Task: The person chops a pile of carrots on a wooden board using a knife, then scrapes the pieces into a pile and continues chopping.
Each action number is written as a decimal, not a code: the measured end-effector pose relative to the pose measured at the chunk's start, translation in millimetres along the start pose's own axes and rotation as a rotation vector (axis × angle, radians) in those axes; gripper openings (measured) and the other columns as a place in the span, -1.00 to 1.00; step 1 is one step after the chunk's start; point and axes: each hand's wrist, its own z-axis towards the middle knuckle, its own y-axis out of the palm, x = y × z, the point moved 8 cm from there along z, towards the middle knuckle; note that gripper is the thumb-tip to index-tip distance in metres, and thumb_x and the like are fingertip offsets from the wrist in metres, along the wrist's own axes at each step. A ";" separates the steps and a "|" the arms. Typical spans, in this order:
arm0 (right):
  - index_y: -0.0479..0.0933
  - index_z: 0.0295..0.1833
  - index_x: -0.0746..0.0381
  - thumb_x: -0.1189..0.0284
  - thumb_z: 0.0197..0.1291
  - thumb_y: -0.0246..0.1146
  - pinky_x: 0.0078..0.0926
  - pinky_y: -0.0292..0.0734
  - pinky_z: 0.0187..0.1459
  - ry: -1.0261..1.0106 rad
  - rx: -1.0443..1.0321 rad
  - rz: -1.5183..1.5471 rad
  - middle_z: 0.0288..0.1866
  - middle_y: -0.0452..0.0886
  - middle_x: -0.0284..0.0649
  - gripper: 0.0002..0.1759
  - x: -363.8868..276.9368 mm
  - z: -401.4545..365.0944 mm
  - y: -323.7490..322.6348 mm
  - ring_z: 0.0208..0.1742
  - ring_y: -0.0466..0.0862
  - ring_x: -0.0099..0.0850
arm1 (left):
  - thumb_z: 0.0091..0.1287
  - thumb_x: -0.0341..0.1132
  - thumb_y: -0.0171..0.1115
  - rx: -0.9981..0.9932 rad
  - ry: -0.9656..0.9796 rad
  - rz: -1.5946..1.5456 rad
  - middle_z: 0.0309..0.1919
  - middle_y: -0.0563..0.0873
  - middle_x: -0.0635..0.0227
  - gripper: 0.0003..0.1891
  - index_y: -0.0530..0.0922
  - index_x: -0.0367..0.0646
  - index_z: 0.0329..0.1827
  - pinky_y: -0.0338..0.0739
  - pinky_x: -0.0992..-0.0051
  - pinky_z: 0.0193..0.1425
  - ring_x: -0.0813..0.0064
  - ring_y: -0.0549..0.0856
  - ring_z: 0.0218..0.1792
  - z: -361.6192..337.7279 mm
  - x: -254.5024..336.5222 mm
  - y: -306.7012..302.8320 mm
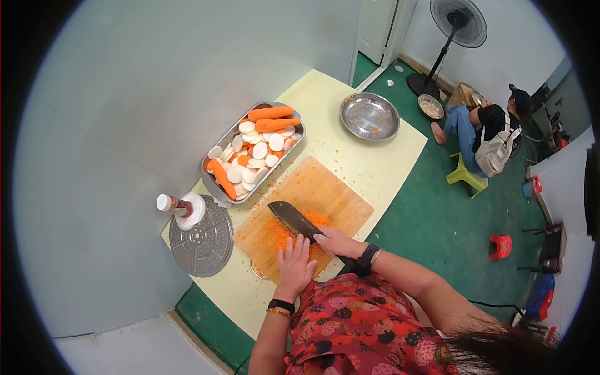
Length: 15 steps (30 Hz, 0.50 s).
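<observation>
My right hand point(337, 242) grips a kitchen knife point(292, 220) with a broad dark blade, held over the wooden cutting board point(315, 181). Finely chopped carrot point(279, 239) lies in a heap under and beside the blade. My left hand point(295, 269) is spread with its fingers stretched out at the board's near side, fingertips right by the blade and the carrot bits. Beyond the board a metal tray point(274, 170) holds white round slices point(249, 174), carrot pieces and several whole peeled carrots point(270, 113).
A steel bowl point(370, 117) stands at the table's far right. On the left are a grey perforated disc point(201, 244) and a white-capped bottle point(176, 205). A grey wall borders the table point(312, 87). Farther right, a person point(497, 134) sits on a green stool point(467, 175) near a fan point(459, 22).
</observation>
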 end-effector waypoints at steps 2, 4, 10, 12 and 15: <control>0.41 -0.21 0.27 0.29 0.41 0.03 -0.40 0.43 -0.53 0.002 -0.025 0.018 -0.58 0.44 -0.27 -0.74 3.4 -0.3 -1.0 -0.62 0.49 -0.44 | 0.36 0.03 0.05 -0.068 0.054 0.042 0.54 0.18 0.26 -0.32 0.23 -0.07 0.50 -0.08 -0.15 0.47 0.05 0.14 0.51 2.1 2.9 4.1; 0.41 -0.22 0.27 0.29 0.42 0.03 -0.44 0.42 -0.55 0.008 -0.035 0.030 -0.58 0.43 -0.30 -0.75 4.7 -0.9 -0.8 -0.62 0.48 -0.48 | 0.37 0.03 0.06 -0.098 0.091 0.070 0.54 0.19 0.32 -0.33 0.23 -0.05 0.50 -0.07 -0.16 0.46 0.05 0.16 0.50 3.8 2.6 5.9; 0.39 -0.24 0.26 0.29 0.42 0.02 -0.44 0.41 -0.56 0.036 -0.034 0.037 -0.58 0.44 -0.30 -0.74 3.9 -6.2 1.6 -0.62 0.48 -0.47 | 0.36 0.01 0.07 -0.121 0.115 0.077 0.54 0.19 0.31 -0.32 0.22 -0.06 0.51 -0.07 -0.17 0.46 0.05 0.17 0.50 5.9 -1.7 4.3; 0.38 -0.26 0.26 0.29 0.42 0.02 -0.44 0.40 -0.57 0.037 -0.052 0.040 -0.59 0.43 -0.31 -0.74 0.3 -10.2 2.1 -0.63 0.46 -0.48 | 0.37 0.01 0.06 -0.073 0.051 0.047 0.54 0.19 0.27 -0.32 0.21 -0.08 0.51 -0.09 -0.18 0.47 0.04 0.15 0.51 9.1 -6.4 -2.8; 0.37 -0.27 0.25 0.29 0.42 0.01 -0.46 0.39 -0.58 0.023 -0.086 0.006 -0.60 0.42 -0.31 -0.73 -6.3 -17.4 2.0 -0.65 0.45 -0.49 | 0.39 0.00 0.03 -0.016 -0.009 0.039 0.54 0.18 0.22 -0.33 0.19 -0.10 0.51 -0.12 -0.18 0.47 0.02 0.12 0.53 15.9 -15.5 -10.5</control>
